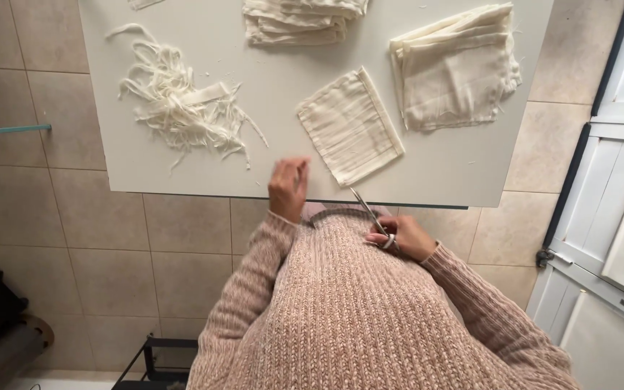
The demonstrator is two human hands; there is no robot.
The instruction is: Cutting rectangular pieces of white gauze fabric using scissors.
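white table [182, 166]: 1 pleated cloth [350, 124], 2 stacks; right hand [402, 237] grip round 1 scissors [370, 215], left hand [288, 186] spread.

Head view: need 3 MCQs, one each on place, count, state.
1. Where does the heap of cut cloth strips lie on the white table?
A. left part
B. right edge
C. on the floor

2. How many stacks of folded cream cloth lie at the table's far side?
A. one
B. two
C. four

3. What does the right hand hold?
A. nothing
B. scissors
C. a strip

Key: 1 A, the strips sit left of the pleated cloth piece. 2 B, one stack at the top, one at right. 3 B, fingers grip the scissors; the left hand is empty.
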